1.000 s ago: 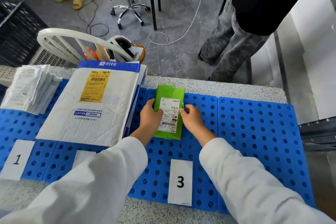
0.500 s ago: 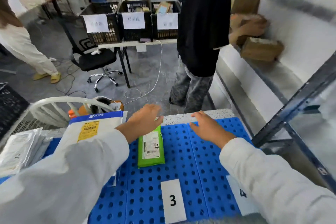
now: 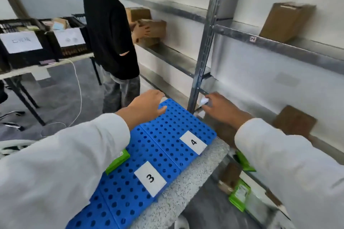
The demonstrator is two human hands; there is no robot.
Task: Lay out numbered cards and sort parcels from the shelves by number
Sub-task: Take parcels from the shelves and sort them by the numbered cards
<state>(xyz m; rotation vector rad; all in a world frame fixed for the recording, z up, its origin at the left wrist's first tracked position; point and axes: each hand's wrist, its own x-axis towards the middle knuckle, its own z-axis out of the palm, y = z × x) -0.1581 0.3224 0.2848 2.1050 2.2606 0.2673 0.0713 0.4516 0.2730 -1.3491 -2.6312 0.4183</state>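
Note:
White cards marked 3 [image 3: 150,178] and 4 [image 3: 193,142] lie on the blue perforated mat [image 3: 167,128] at the table's near edge. A green parcel [image 3: 119,160] lies on the mat behind card 3, mostly hidden by my left sleeve. My left hand [image 3: 147,107] hovers above the mat's far corner, fingers relaxed, holding nothing. My right hand [image 3: 221,108] reaches out to the metal shelf post [image 3: 204,52], fingers loosely extended, empty. On the shelves are brown boxes [image 3: 286,21] [image 3: 294,121] and green parcels [image 3: 240,194] lower down.
A person in a black shirt [image 3: 109,37] stands ahead at the shelf, holding a cardboard box [image 3: 152,28]. Black crates with paper labels [image 3: 22,42] sit on a table at the left. A white cable [image 3: 78,83] trails over the grey floor.
Both hands let go of the green parcel, leaving it behind card 3, and lifted away. My view swung up and right to the shelves; my right hand now reaches toward the shelf post.

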